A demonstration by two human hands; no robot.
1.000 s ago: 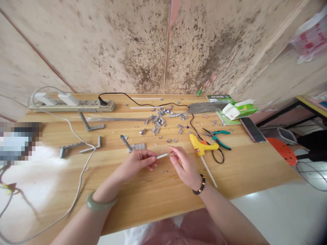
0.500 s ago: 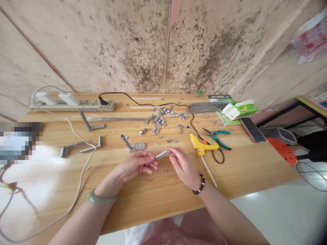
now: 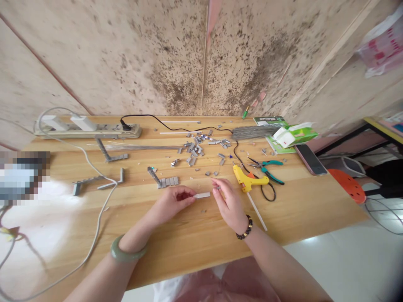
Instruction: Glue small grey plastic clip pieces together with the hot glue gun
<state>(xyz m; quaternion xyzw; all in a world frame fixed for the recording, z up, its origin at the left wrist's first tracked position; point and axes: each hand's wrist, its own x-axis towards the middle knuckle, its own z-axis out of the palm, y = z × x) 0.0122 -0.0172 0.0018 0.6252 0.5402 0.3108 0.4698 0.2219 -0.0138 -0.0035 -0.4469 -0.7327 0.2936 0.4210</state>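
My left hand (image 3: 176, 203) pinches one end of a short, narrow light-grey strip (image 3: 203, 195), which points right across the gap between my hands. Just right of the strip's free end is my right hand (image 3: 227, 202), thumb and fingertips drawn together; a hint of grey shows there, too small to name. Beyond my left hand lies a grey angled piece (image 3: 168, 181), with a row of flat tiles and one arm sticking up. A yellow glue gun (image 3: 248, 178) with a white glue stick (image 3: 257, 212) in its back rests right of my right hand.
Loose grey pieces (image 3: 193, 151) lie mid-table, with thin wires (image 3: 141, 147) to their left and a wire bundle (image 3: 256, 132) at the back right. Teal-handled pliers (image 3: 272, 163), a phone (image 3: 311, 159) and a tissue pack (image 3: 296, 135) are on the right; a power strip (image 3: 110, 131) stands back left.
The strip in my left hand has turned from slanting upward to nearly level, showing its lighter face. My right hand has shifted slightly right, away from its end.
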